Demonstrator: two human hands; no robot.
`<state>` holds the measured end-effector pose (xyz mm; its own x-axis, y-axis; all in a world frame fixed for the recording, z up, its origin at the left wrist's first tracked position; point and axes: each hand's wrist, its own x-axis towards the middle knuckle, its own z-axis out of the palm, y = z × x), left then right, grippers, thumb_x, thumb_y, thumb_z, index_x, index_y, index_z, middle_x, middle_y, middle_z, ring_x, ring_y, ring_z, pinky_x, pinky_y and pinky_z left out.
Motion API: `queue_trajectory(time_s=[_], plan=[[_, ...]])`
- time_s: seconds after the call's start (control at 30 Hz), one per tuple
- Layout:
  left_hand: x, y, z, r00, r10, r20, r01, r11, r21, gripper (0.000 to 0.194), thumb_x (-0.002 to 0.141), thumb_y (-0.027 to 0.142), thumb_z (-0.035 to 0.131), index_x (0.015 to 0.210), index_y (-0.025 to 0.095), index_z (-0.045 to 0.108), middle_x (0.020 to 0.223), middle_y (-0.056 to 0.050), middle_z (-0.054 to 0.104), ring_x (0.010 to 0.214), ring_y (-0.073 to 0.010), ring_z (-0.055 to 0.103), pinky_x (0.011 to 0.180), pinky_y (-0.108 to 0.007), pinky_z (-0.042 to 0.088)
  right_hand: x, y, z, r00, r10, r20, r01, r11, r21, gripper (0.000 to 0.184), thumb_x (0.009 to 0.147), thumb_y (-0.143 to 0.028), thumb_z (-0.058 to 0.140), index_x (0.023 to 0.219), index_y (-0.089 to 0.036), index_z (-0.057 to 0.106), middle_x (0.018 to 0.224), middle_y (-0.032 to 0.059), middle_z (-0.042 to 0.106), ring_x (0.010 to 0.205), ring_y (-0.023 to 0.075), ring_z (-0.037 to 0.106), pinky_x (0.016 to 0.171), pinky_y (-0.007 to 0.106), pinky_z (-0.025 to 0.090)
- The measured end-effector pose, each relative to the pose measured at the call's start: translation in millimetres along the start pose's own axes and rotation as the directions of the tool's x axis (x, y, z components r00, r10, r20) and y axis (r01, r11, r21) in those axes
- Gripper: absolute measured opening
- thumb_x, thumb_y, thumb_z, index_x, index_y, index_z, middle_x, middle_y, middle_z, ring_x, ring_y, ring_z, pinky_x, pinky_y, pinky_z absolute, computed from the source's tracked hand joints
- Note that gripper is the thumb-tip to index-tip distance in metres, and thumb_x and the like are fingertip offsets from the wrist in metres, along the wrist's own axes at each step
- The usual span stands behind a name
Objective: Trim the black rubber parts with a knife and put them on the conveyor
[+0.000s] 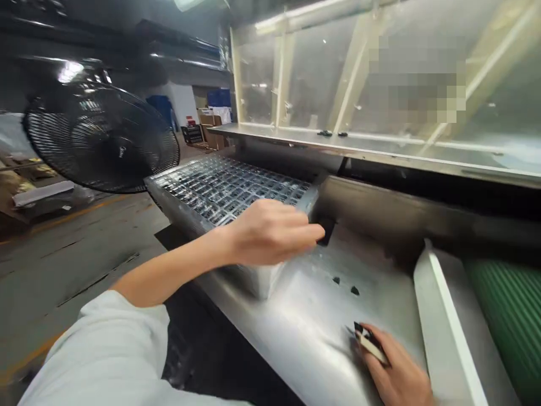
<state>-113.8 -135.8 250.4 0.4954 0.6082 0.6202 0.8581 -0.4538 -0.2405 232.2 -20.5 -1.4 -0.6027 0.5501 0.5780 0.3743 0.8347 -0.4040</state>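
My left hand [274, 232] is closed, its fingers curled together above the near corner of a clear compartment tray [207, 223]. Whatever those fingers may hold is hidden. Many of the tray's small cells contain dark pieces. Low in the head view, my right hand [395, 361] grips a small hand tool [372, 347] with cream and black parts and a thin tip; its exact kind is unclear. Two small black pieces [355, 290] lie on the metal worktop [304, 307] between my hands.
A white divider [443, 321] separates the worktop from a green ribbed belt [507, 316] at right. Above runs a metal ledge [380, 148] with small black pieces, below clear panels. A black fan [105, 138] stands at left beyond the tray.
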Motion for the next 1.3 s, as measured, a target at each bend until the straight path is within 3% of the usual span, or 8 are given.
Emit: queue_trajectory(time_s=[0.07, 0.17, 0.27, 0.33, 0.4, 0.67, 0.83, 1.3], plan=[[-0.6, 46.2, 11.5, 0.982, 0.015, -0.189, -0.053, 0.979, -0.197, 0.019, 0.103, 0.028, 0.058, 0.111, 0.019, 0.072, 0.078, -0.003, 0.071, 0.066, -0.0153, 0.064, 0.063, -0.029, 0.045, 0.8, -5.2, -3.3, 0.991, 0.128, -0.046, -0.125, 0.989, 0.079, 0.026, 0.1, -0.042, 0.056, 0.111, -0.025, 0.073, 0.102, 0.0032, 0.076, 0.087, 0.0243, 0.075, 0.07, 0.03, 0.058], [-6.4, 88.7, 52.9, 0.907, -0.3, -0.294, 0.068, 0.796, -0.602, 0.014, 0.102, 0.024, 0.061, 0.111, 0.018, 0.07, 0.076, -0.002, 0.07, 0.062, -0.0121, 0.061, 0.063, -0.026, 0.047, 9.9, -20.0, -5.1, 0.944, 0.327, -0.037, -0.309, 0.92, 0.242, 0.03, 0.094, -0.049, 0.064, 0.105, -0.024, 0.076, 0.095, 0.0048, 0.074, 0.08, 0.0242, 0.07, 0.069, 0.031, 0.054], [-10.3, 105.0, 115.7, 0.79, -0.6, 0.125, 0.367, 0.301, -0.88, 0.025, 0.104, 0.039, 0.058, 0.11, 0.017, 0.07, 0.07, 0.001, 0.063, 0.057, -0.0106, 0.055, 0.058, -0.023, 0.045, 28.8, -40.7, -10.9, 0.814, 0.581, -0.009, -0.501, 0.708, 0.498, 0.042, 0.087, -0.059, 0.075, 0.099, -0.019, 0.076, 0.071, 0.0018, 0.06, 0.058, 0.0176, 0.052, 0.051, 0.027, 0.041], [-8.3, 107.6, 156.3, 0.722, -0.579, 0.38, 0.468, 0.004, -0.884, 0.038, 0.102, 0.051, 0.056, 0.113, 0.016, 0.069, 0.068, 0.002, 0.06, 0.051, -0.0097, 0.05, 0.051, -0.022, 0.041, 44.1, -53.9, -17.3, 0.718, 0.691, 0.089, -0.514, 0.44, 0.736, 0.05, 0.083, -0.064, 0.081, 0.098, -0.017, 0.071, 0.062, -0.0037, 0.045, 0.048, 0.0114, 0.035, 0.043, 0.022, 0.024], [-2.7, 108.2, 187.3, 0.712, -0.527, 0.464, 0.476, -0.122, -0.871, 0.048, 0.098, 0.058, 0.058, 0.116, 0.015, 0.068, 0.07, 0.002, 0.059, 0.048, -0.0086, 0.046, 0.048, -0.022, 0.037, 57.2, -64.3, -21.8, 0.703, 0.689, 0.175, -0.43, 0.216, 0.877, 0.054, 0.074, -0.061, 0.092, 0.092, -0.017, 0.065, 0.064, -0.0059, 0.042, 0.046, 0.0063, 0.024, 0.042, 0.02, 0.014], [25.1, 112.7, 222.7, 0.763, -0.441, 0.472, 0.435, -0.189, -0.88, 0.053, 0.087, 0.064, 0.069, 0.099, 0.013, 0.078, 0.076, -0.004, 0.066, 0.057, -0.0103, 0.048, 0.051, -0.022, 0.034, 78.4, -70.1, -1.8, 0.716, 0.673, 0.186, -0.32, 0.08, 0.944, 0.061, 0.065, -0.064, 0.094, 0.081, -0.019, 0.057, 0.072, -0.004, 0.049, 0.046, 0.0038, 0.024, 0.04, 0.018, 0.015], [28.3, 114.6, 219.8, 0.703, -0.593, 0.393, 0.392, -0.138, -0.91, 0.046, 0.086, 0.06, 0.071, 0.094, 0.015, 0.076, 0.072, -0.003, 0.065, 0.061, -0.0119, 0.052, 0.054, -0.022, 0.037, 90.4, -65.5, 3.7, 0.734, 0.656, 0.174, -0.294, 0.076, 0.953, 0.057, 0.067, -0.06, 0.095, 0.084, -0.019, 0.059, 0.076, -0.0034, 0.05, 0.048, 0.0044, 0.028, 0.041, 0.018, 0.018], [-5.4, 117.0, 256.7, 0.543, -0.418, 0.728, 0.483, -0.553, -0.678, 0.049, 0.076, 0.06, 0.079, 0.081, 0.018, 0.054, 0.063, 0.002, 0.057, 0.04, -0.0045, 0.034, 0.039, -0.018, 0.019, 65.9, -32.0, 27.1, 0.747, 0.64, 0.178, -0.355, 0.158, 0.921, 0.057, 0.08, -0.051, 0.087, 0.121, -0.018, 0.066, 0.073, -0.0017, 0.057, 0.047, 0.0077, 0.032, 0.043, 0.02, 0.021]])
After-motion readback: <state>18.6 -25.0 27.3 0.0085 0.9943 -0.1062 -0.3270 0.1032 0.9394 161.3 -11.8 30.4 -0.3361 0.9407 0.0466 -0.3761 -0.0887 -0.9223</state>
